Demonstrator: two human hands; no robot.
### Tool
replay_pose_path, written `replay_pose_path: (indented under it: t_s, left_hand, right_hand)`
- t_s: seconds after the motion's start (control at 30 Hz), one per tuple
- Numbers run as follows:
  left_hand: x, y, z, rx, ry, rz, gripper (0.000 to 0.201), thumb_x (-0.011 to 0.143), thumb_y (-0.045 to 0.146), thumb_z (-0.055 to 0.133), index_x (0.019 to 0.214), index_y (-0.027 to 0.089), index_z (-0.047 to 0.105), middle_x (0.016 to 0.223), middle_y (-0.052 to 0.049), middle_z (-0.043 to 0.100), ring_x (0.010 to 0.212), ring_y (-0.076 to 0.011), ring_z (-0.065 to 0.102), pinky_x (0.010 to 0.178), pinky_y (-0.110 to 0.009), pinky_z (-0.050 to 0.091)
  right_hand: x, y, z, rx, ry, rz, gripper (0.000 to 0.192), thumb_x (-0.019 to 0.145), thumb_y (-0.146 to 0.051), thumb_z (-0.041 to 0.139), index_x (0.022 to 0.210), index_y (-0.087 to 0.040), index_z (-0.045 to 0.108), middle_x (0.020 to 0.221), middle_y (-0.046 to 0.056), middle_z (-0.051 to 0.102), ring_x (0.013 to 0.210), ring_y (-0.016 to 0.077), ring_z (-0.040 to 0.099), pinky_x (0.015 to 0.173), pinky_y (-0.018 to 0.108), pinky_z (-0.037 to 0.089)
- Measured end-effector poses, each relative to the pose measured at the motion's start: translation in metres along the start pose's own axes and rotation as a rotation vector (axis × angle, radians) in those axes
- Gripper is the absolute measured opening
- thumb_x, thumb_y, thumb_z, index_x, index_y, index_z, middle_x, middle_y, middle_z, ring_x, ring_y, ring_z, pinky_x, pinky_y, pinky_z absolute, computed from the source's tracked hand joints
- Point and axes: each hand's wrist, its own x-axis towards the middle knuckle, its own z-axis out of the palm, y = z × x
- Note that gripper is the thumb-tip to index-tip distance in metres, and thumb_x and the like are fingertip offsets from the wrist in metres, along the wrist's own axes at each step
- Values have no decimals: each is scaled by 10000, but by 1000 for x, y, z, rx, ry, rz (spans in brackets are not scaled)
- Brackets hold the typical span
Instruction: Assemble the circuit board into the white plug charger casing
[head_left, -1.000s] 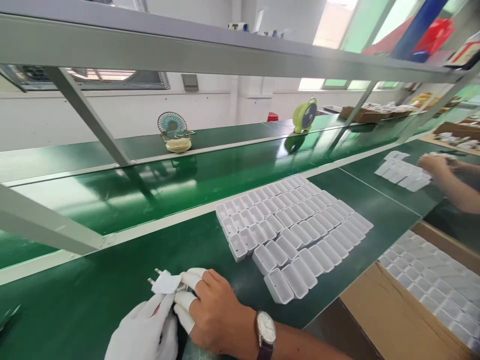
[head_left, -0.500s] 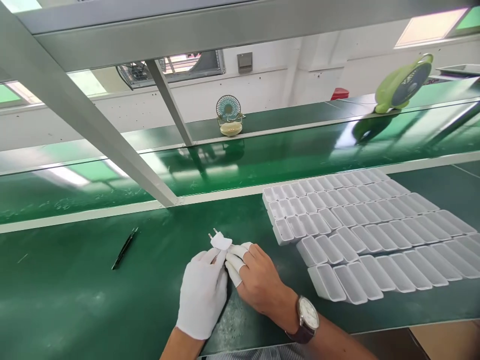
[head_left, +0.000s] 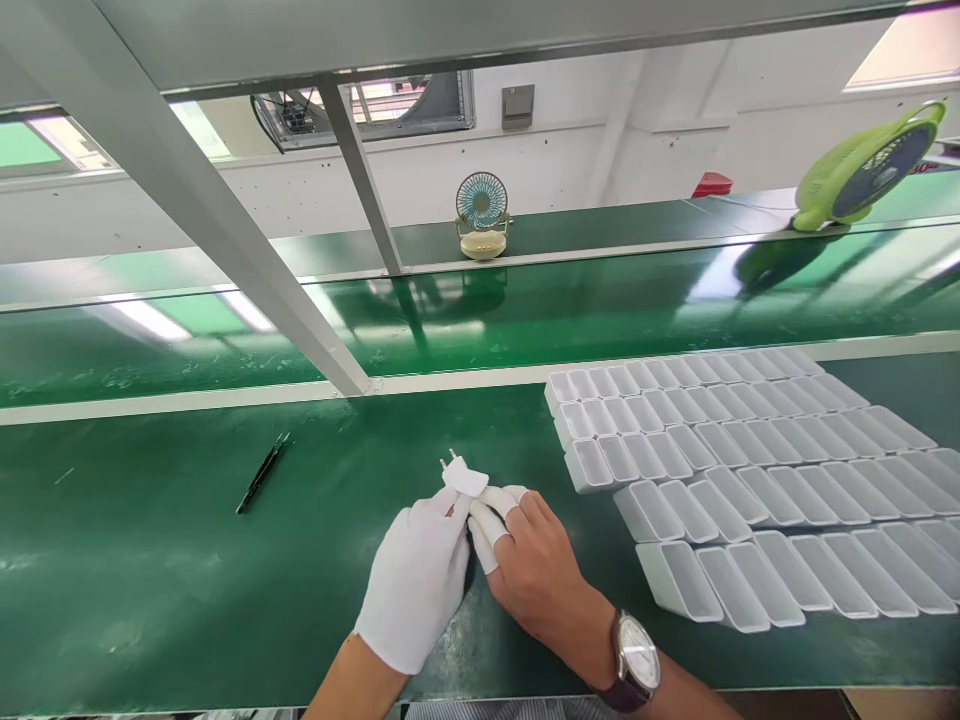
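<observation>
My left hand point(head_left: 418, 575), in a white glove, is closed on a small white plug point(head_left: 466, 479) with two metal pins pointing up and away from me. My right hand point(head_left: 529, 555), with white finger cots on several fingers and a watch point(head_left: 637, 655) on the wrist, is closed on the near side of the same plug. The fingertips of both hands meet there and hide its lower part. A pair of black tweezers point(head_left: 262, 474) lies on the green tabletop point(head_left: 172, 580) to the left of my hands.
Several rows of white open-topped plastic housings point(head_left: 679, 580) stand on the right of the table. A grey slanted post point(head_left: 247, 250) rises at the left behind a pale rail point(head_left: 480, 378). Beyond are a small fan point(head_left: 482, 205) and a green fan point(head_left: 862, 175).
The view has shifted, so the scene sits slightly differently in the picture. Both hands keep hold of the plug in nearly the same pose.
</observation>
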Motion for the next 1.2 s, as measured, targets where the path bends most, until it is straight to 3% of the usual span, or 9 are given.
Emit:
replay_pose_path:
  t_s: [0.17, 0.37, 0.57, 0.67, 0.8, 1.0, 1.2]
  left_hand:
    - [-3, -1, 7, 34, 37, 11, 284, 967, 66, 457, 1141, 211, 628, 1022, -38, 658, 732, -203, 523, 710, -367, 453]
    - [-9, -6, 19, 96, 221, 60, 326, 935, 68, 520, 1226, 181, 614, 895, -52, 656, 682, -216, 529, 655, -361, 448]
    - [-6, -7, 15, 39, 250, 90, 346, 936, 57, 481, 1188, 234, 639, 1033, -25, 707, 715, -193, 583, 685, -341, 473]
    - [-6, -11, 16, -29, 237, 77, 419, 947, 60, 458, 1281, 265, 607, 1123, 1, 714, 768, -173, 619, 719, -316, 484]
    - [-9, -17, 21, -61, 328, 61, 568, 954, 66, 453, 1485, 270, 456, 1203, -9, 710, 814, -168, 639, 751, -299, 490]
    - [-11, -16, 23, -130, 319, 26, 638, 963, 59, 428, 1553, 294, 361, 1122, 15, 712, 785, -160, 617, 737, -298, 476]
    - [-10, -14, 20, -86, 329, 19, 670, 964, 53, 429, 1580, 291, 316, 1038, 24, 709, 709, -158, 552, 700, -303, 438]
  right_hand:
    - [3, 0, -3, 1, -11, -5, 261, 602, 24, 557, 526, -189, 427, 641, 50, 350, 665, 183, 283, 609, 351, 301]
    - [3, 2, -3, 28, -77, -10, 233, 689, -20, 570, 555, -188, 479, 677, 71, 405, 688, 201, 330, 627, 381, 365]
    - [-5, 6, 4, 69, -36, -9, 247, 752, -15, 569, 583, -185, 511, 700, 86, 460, 720, 227, 414, 642, 412, 432]
    - [-5, 8, 7, 113, -24, 11, 165, 798, 18, 592, 781, -139, 639, 927, 145, 602, 926, 292, 552, 782, 469, 503]
    - [2, 7, 7, 82, -78, 45, 160, 889, -48, 624, 1018, -121, 685, 1211, 188, 613, 1237, 336, 528, 959, 492, 503]
    - [4, 4, 11, 27, -188, 85, 416, 959, -147, 596, 1374, -135, 606, 1218, 192, 615, 1179, 333, 545, 911, 472, 535]
    - [-4, 9, 17, 1, -255, 98, 389, 909, -116, 607, 1287, -179, 678, 1239, 191, 602, 1146, 349, 553, 924, 511, 528]
